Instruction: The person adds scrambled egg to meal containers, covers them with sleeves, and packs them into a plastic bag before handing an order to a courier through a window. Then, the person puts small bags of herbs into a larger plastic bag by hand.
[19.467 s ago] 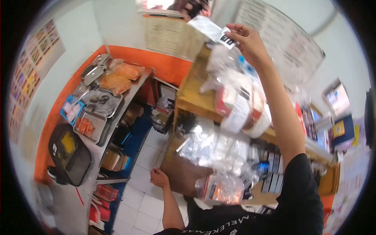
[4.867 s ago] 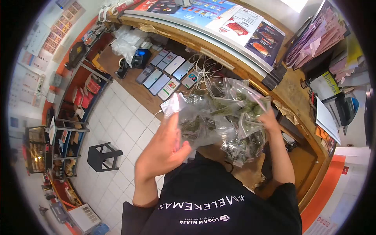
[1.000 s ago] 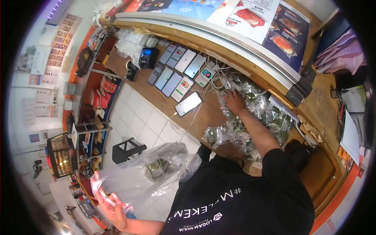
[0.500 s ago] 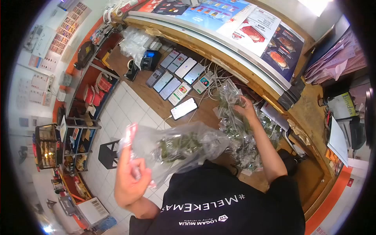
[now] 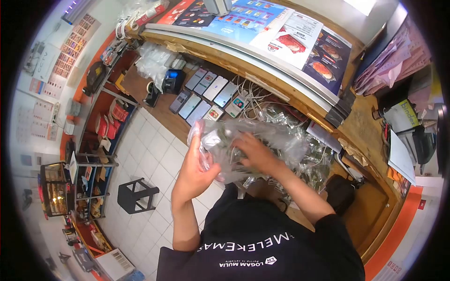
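Note:
My left hand (image 5: 192, 175) grips the mouth of a large clear plastic bag (image 5: 290, 136), with fingers closed around its edge. The bag stretches to the right over the worktop. At the bag's mouth is my right hand (image 5: 260, 157), blurred, its fingertips among the plastic; what they hold, if anything, is hidden. Right of the hands lies a heap of clear packets (image 5: 314, 161) with green contents. Several phones (image 5: 225, 93) lie in rows beyond the bag, with white cables (image 5: 253, 100) beside them.
A tape dispenser (image 5: 152, 93) and a blue-black device (image 5: 174, 80) stand at the worktop's far left. Above runs a counter (image 5: 211, 44) with printed menus. A black stool (image 5: 137, 195) stands on the tiled floor at left. Papers (image 5: 398, 61) are stacked at the right.
My right hand has left the packet heap and moved left to the bag's mouth. My left hand has moved right and up with the bag, which now covers the nearest phone.

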A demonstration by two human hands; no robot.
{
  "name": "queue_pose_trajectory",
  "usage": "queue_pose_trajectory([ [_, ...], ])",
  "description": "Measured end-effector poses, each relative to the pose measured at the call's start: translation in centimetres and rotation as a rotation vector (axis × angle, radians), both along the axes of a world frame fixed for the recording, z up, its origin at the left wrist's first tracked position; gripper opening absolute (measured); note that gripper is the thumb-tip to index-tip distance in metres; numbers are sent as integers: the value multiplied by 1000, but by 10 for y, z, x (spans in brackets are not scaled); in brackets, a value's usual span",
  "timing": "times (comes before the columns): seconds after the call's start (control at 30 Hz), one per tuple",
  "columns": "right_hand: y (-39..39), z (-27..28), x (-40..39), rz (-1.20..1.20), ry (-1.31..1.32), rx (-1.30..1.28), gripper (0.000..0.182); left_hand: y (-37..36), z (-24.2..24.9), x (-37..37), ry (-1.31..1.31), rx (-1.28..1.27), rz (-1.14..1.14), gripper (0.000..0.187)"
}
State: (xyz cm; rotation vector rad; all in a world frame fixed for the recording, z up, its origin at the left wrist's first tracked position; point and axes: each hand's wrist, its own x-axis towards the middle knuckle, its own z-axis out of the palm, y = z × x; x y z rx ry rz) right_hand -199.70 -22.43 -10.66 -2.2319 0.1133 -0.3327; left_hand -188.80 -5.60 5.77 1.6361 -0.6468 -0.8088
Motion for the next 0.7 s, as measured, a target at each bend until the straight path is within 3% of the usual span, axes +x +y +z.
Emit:
queue_pose_trajectory([
  [0.07, 12, -37, -8, -18, 432, -373, 52, 5, -20, 10, -100, 14, -81, 100],
  [0.17, 2, -37, 4, -85, 685, -215, 50, 3, -22, 10, -52, 0, -115, 98],
  [0.27, -35, 24, 7, 141, 595, 183, 44, 5, -5, 4, 60, 10, -62, 95],
  [0.37, -52, 71, -12, 140, 106, 213, 29, 11, 23, -4, 98, 71, 24, 92],
  [0.43, -68, 95, -35, 205, 41, 713, 28, 30, 36, -5, 50, 141, 57, 90],
  [0.47, -79, 99, -45, 233, 6, 963, 27, 41, 40, -5, 13, 173, 78, 90],
  [0.57, -112, 41, -63, 105, -148, 1222, 27, 85, 39, -5, -65, 94, 262, 91],
  [0.67, -118, -44, -27, -373, 451, 528, 34, 128, 42, -6, -160, 83, 368, 91],
  [0.7, -114, -99, -18, -462, 459, 171, 42, 135, 45, -6, -190, 88, 394, 92],
])
